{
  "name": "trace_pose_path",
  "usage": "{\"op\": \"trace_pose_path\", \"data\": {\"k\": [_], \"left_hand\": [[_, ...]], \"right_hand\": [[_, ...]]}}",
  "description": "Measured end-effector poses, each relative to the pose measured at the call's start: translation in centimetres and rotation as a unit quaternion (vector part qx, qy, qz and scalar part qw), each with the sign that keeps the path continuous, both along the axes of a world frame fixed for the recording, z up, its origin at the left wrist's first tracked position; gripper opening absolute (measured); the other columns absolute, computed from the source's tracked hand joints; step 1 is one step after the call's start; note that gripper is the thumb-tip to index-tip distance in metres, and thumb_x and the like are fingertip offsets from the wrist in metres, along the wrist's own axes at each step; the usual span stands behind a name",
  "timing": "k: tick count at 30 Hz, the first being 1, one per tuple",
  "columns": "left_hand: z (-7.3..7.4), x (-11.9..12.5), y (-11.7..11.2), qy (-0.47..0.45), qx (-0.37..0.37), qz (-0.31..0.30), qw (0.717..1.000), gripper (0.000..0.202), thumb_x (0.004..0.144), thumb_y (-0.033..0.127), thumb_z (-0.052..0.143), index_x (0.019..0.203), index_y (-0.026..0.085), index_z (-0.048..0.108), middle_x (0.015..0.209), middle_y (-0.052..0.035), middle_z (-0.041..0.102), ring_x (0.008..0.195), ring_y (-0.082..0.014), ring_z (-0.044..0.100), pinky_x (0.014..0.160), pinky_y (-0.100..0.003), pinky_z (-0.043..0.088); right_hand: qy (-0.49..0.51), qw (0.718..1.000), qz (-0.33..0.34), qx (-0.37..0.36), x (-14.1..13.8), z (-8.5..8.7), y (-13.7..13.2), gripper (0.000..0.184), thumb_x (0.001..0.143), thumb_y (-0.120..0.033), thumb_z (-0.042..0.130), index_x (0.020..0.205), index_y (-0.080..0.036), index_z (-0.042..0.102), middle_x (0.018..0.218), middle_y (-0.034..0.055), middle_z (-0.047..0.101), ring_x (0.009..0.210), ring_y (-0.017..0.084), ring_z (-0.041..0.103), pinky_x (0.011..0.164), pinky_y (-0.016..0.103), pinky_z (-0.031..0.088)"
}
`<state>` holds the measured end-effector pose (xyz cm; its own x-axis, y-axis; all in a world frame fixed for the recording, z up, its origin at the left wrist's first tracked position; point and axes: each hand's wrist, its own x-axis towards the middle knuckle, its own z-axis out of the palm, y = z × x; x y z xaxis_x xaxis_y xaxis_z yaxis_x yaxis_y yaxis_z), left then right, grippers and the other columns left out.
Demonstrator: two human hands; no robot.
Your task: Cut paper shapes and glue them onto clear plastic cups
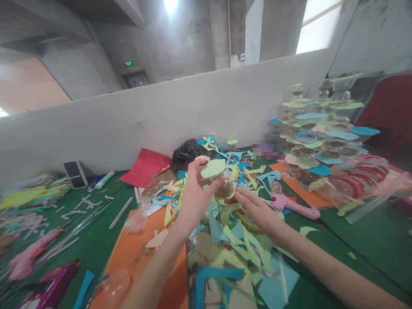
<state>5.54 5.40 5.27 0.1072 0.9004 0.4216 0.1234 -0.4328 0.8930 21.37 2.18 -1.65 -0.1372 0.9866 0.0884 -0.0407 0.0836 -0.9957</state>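
Note:
In front of me, my left hand (201,191) is closed around a small clear plastic cup (225,189) topped with a pale green paper piece (213,168). The cup is tilted, its round side turned toward me. My right hand (255,208) has its fingers together at the cup's lower right edge and seems to pinch the rim; its thumb is mostly hidden. Beneath both hands lies a heap of green, blue and yellow paper scraps (238,236). A pink hot glue gun (294,205) rests just right of my right hand.
Stacked clear cups with paper pieces (317,133) stand at the right. At the left are another pink glue gun (35,253), a purple tool (51,287) and a phone-like device (75,174). An orange sheet (151,262), black bag (188,154) and white partition (144,116) are also there.

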Motion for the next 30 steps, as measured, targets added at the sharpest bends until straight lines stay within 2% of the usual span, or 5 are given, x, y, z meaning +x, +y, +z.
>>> {"op": "trace_pose_path", "data": {"k": [4, 10, 16, 23, 30], "left_hand": [[-0.3, 0.6, -0.2, 0.004, -0.014, -0.033, 0.999, 0.052, 0.076, 0.029, 0.074, 0.117, 0.024, 0.043, 0.113, -0.0063, 0.063, 0.096, -0.0190, 0.067, 0.082, -0.033, 0.055], [-0.3, 0.9, -0.8, 0.026, -0.002, -0.080, 0.996, 0.054, 0.078, 0.027, 0.073, 0.121, 0.025, 0.042, 0.117, -0.0059, 0.062, 0.100, -0.0188, 0.067, 0.088, -0.034, 0.053], [-0.6, 0.0, -0.4, 0.139, -0.062, -0.095, 0.984, 0.058, 0.081, 0.031, 0.071, 0.129, 0.026, 0.039, 0.119, -0.0089, 0.066, 0.110, -0.0244, 0.064, 0.096, -0.043, 0.049], [-0.7, -0.3, -0.3, 0.173, -0.035, -0.077, 0.981, 0.046, 0.080, 0.035, 0.073, 0.117, 0.025, 0.047, 0.110, -0.0071, 0.068, 0.105, -0.0250, 0.066, 0.093, -0.043, 0.050], [-0.6, 0.3, -0.8, 0.168, -0.010, -0.067, 0.984, 0.033, 0.080, 0.031, 0.071, 0.107, 0.022, 0.054, 0.105, -0.0059, 0.066, 0.106, -0.0228, 0.063, 0.092, -0.040, 0.050]], "right_hand": [[0.153, 0.983, 0.066, -0.073, -0.2, -0.3, 0.1, 0.044, 0.082, -0.063, 0.063, 0.100, -0.023, 0.071, 0.105, 0.0073, 0.072, 0.102, 0.023, 0.065, 0.086, 0.034, 0.051], [0.180, 0.977, 0.090, -0.065, 0.4, -0.4, -0.2, 0.044, 0.084, -0.054, 0.068, 0.115, -0.022, 0.069, 0.119, 0.0074, 0.069, 0.103, 0.021, 0.064, 0.089, 0.032, 0.049], [0.111, 0.991, 0.047, -0.065, 1.4, 1.5, -0.9, 0.043, 0.084, -0.057, 0.066, 0.109, -0.022, 0.070, 0.112, 0.0070, 0.072, 0.105, 0.021, 0.065, 0.091, 0.034, 0.049], [0.017, 0.998, 0.008, -0.052, 1.8, 1.1, -0.3, 0.044, 0.086, -0.058, 0.059, 0.105, -0.019, 0.067, 0.101, 0.0076, 0.072, 0.100, 0.023, 0.067, 0.094, 0.040, 0.050], [-0.136, 0.973, -0.143, 0.119, 1.7, 2.0, -0.7, 0.055, 0.083, -0.045, 0.063, 0.131, -0.024, 0.047, 0.142, 0.0125, 0.049, 0.124, 0.027, 0.054, 0.082, 0.038, 0.058]]}}
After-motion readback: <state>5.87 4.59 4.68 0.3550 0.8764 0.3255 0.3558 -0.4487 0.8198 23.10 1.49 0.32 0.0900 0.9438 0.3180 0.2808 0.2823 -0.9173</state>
